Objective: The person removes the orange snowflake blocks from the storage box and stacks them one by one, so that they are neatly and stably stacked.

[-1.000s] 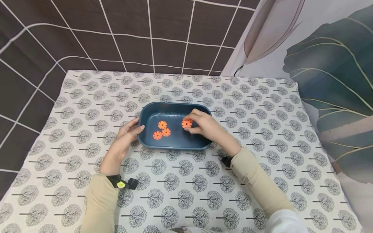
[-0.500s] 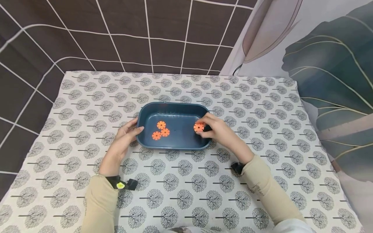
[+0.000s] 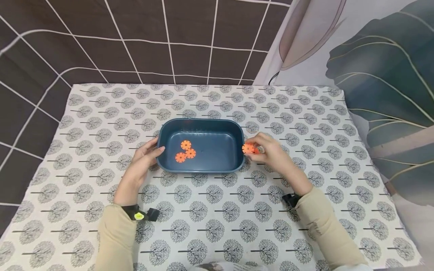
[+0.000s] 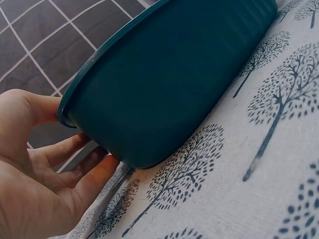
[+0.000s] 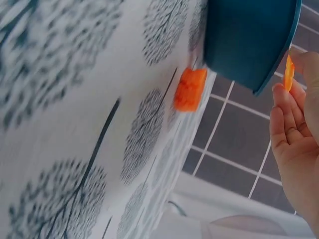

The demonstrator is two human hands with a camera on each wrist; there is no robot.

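A dark blue oblong plastic tub (image 3: 217, 150) stands on the cloth in front of me. My left hand (image 3: 140, 163) holds its left end, the thumb at the rim and the fingers against the outer wall. Just outside the tub's right end, my right hand (image 3: 276, 154) pinches an orange notched disc (image 3: 248, 148) between thumb and fingertips. In the right wrist view that disc (image 5: 288, 73) appears edge-on by the rim. Below it, a stack of orange discs (image 5: 190, 89) sits on the cloth beside the tub. Three more notched discs (image 3: 185, 145) lie on the left of the tub floor.
A white cloth (image 3: 203, 233) printed with dark trees covers the table. Behind its far edge hangs a dark curtain (image 3: 142, 56) with white grid lines. A leaf-patterned hanging (image 3: 383, 75) is at the right, with a thin black cable (image 3: 272, 78) near the back edge.
My right hand has carried the orange disc rightward from over the tub floor to just past the right rim. My left hand has stayed on the left end.
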